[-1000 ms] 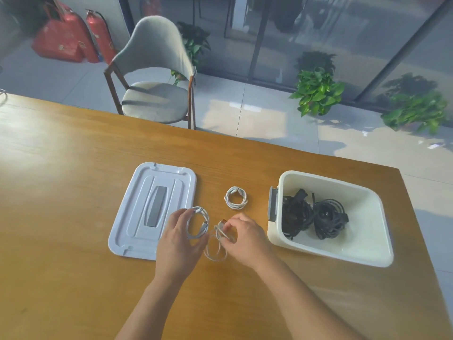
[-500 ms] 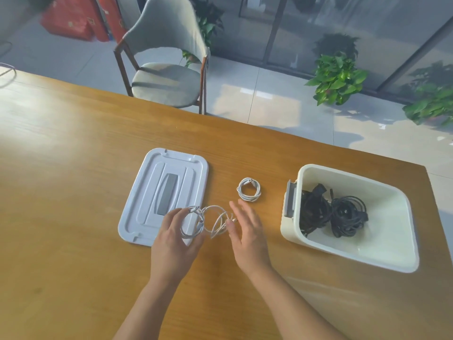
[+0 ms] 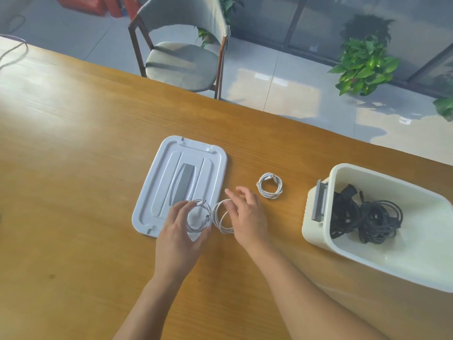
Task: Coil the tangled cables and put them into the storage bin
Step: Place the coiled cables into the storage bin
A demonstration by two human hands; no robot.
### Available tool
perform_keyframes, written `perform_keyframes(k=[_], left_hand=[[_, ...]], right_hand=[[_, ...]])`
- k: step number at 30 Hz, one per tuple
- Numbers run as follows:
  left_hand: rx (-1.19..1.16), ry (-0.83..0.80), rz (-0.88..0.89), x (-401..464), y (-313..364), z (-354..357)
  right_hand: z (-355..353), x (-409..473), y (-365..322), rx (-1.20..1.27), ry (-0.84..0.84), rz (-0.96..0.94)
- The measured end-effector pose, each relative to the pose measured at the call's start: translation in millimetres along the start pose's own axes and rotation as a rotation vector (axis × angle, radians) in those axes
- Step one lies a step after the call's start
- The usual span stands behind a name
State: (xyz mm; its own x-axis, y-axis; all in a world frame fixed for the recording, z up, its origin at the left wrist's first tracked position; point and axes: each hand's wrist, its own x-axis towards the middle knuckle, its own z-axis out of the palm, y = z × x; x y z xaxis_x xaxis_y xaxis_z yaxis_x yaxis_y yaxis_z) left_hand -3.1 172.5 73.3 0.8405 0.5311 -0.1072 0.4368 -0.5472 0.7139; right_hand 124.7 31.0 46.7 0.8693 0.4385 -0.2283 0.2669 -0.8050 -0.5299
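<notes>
Your left hand (image 3: 179, 231) pinches the half-coiled thin white cable (image 3: 199, 215) above the wooden table (image 3: 73, 192); your right hand (image 3: 247, 214), fingers spread, touches its loose loop.

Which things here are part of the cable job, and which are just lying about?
Job: white cable being coiled, gripped by left hand, right hand open at its loose loops; small coiled white cable; black cables inside storage bin; bin lid.

Lying about: chair; potted plant; wooden table.
</notes>
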Motion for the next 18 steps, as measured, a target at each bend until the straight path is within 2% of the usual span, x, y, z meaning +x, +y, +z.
perform_keyframes(k=[6, 14, 18], left_hand=[[-0.003, -0.046, 0.09, -3.9, 2.7, 11.5], [0.116, -0.068, 0.172, -8.1, -2.0, 43.9], [0.179, -0.063, 0.179, -5.5, -3.7, 48.9]], right_hand=[[13.9, -6.0, 9.8, -0.143, 0.056, 0.038], [1.6, -20.7, 17.9, 0.17, 0.041, 0.071], [-10.3, -38.3, 24.3, 0.209, 0.06, 0.212]])
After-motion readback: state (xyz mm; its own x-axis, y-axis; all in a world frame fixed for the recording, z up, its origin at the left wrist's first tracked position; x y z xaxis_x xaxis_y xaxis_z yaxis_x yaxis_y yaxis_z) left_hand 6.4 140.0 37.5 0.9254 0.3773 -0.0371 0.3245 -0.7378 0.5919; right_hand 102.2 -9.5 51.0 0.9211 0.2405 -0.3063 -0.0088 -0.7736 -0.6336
